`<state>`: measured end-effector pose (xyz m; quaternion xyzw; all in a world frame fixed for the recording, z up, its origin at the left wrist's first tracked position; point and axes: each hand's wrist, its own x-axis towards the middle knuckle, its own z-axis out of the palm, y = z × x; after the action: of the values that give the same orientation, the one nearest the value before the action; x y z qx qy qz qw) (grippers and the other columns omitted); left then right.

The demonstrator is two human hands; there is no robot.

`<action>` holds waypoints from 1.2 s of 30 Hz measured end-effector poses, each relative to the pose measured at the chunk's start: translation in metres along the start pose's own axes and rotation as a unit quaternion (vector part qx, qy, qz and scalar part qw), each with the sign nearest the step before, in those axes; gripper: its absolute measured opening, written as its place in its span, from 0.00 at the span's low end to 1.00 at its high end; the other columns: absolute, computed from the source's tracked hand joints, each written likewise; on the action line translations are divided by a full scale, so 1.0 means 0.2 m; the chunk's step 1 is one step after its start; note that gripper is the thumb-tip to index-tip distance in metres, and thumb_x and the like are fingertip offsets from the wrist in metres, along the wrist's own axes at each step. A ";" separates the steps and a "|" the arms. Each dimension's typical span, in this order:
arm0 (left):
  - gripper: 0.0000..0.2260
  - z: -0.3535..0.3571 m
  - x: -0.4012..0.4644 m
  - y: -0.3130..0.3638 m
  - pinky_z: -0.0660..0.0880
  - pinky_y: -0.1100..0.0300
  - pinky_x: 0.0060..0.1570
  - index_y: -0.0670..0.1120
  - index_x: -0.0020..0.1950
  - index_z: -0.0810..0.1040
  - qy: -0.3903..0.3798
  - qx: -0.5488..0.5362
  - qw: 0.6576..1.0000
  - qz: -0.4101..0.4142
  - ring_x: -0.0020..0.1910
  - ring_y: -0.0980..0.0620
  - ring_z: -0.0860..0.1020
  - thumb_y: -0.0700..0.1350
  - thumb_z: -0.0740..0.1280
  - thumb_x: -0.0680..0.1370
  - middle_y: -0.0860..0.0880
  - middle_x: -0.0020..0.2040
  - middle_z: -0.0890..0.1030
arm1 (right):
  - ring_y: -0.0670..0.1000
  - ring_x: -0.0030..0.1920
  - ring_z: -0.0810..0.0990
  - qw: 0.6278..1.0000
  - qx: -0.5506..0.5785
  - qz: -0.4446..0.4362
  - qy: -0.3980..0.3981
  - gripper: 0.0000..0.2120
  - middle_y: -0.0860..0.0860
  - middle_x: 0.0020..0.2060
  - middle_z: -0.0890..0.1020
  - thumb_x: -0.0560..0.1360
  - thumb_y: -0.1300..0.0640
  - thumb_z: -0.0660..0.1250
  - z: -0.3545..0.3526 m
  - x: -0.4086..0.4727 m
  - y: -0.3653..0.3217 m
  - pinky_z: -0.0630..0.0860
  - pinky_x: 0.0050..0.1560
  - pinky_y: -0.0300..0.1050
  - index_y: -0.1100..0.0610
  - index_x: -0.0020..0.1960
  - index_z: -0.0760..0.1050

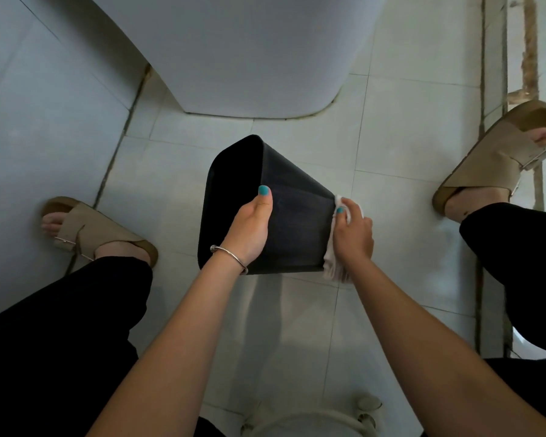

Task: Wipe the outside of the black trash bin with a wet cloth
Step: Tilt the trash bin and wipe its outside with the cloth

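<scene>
Bin [297, 222], tipped on its side above the tiled floor [407, 152]: left hand [249, 228] grips its rim, right hand [353, 234] presses the white cloth [336, 263] against its base. Wiping appears underway; remaining sides probably still need passes.

Floor: pale tiled floor [397, 127] with grey grout lines is carrying everything in view.
Far side: a white rounded base [249, 74] is standing on the tiles.
Left: a tan sandal [98, 230] is resting on the floor.
Right: a second tan sandal [498, 152] is resting near a raised strip [494, 58].
</scene>
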<state>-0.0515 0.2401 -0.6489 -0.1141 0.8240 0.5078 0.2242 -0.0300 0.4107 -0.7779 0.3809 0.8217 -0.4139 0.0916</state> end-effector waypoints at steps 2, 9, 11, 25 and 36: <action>0.22 -0.01 0.00 -0.01 0.63 0.66 0.31 0.46 0.35 0.62 0.021 0.004 1.000 -0.001 0.30 0.57 0.63 0.57 0.48 0.83 0.52 0.31 0.62 | 0.58 0.52 0.76 1.000 -0.004 0.005 -0.012 0.16 0.55 0.63 0.72 0.83 0.45 0.52 -0.01 0.05 -0.05 0.72 0.52 0.48 0.40 0.70 0.67; 0.22 -0.03 0.02 0.02 0.62 0.62 0.33 0.46 0.36 0.62 -0.012 0.028 1.000 0.008 0.31 0.55 0.64 0.58 0.47 0.82 0.50 0.30 0.63 | 0.53 0.46 0.72 0.998 -0.029 -0.044 -0.020 0.17 0.54 0.63 0.69 0.83 0.44 0.52 0.00 -0.03 -0.17 0.71 0.48 0.45 0.38 0.70 0.65; 0.22 -0.01 0.04 0.04 0.60 0.67 0.28 0.46 0.33 0.59 -0.019 0.045 0.998 0.029 0.28 0.56 0.61 0.57 0.48 0.83 0.51 0.28 0.61 | 0.54 0.48 0.73 0.998 -0.009 -0.058 -0.022 0.17 0.53 0.62 0.68 0.83 0.44 0.52 -0.02 -0.06 -0.21 0.70 0.49 0.45 0.38 0.70 0.66; 0.15 -0.03 0.01 -0.03 0.67 0.80 0.35 0.51 0.60 0.74 -0.029 0.029 0.998 0.042 0.45 0.62 0.74 0.54 0.51 0.83 0.59 0.45 0.77 | 0.52 0.46 0.76 0.945 0.008 -0.322 -0.046 0.17 0.50 0.58 0.67 0.81 0.46 0.58 -0.05 -0.30 -0.51 0.79 0.46 0.49 0.39 0.69 0.69; 0.18 -0.03 -0.01 -0.03 0.62 0.63 0.34 0.48 0.36 0.64 -0.025 0.060 0.997 0.028 0.31 0.56 0.65 0.55 0.50 0.83 0.50 0.31 0.64 | 0.56 0.45 0.75 0.995 -0.033 -0.095 -0.007 0.14 0.51 0.63 0.67 0.82 0.44 0.54 -0.06 0.03 -0.14 0.73 0.47 0.47 0.35 0.66 0.67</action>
<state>-0.0483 0.2314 -0.6499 -0.0650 0.8502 0.4657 0.2367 -0.0521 0.4127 -0.7551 0.2947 0.8668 -0.3961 0.0701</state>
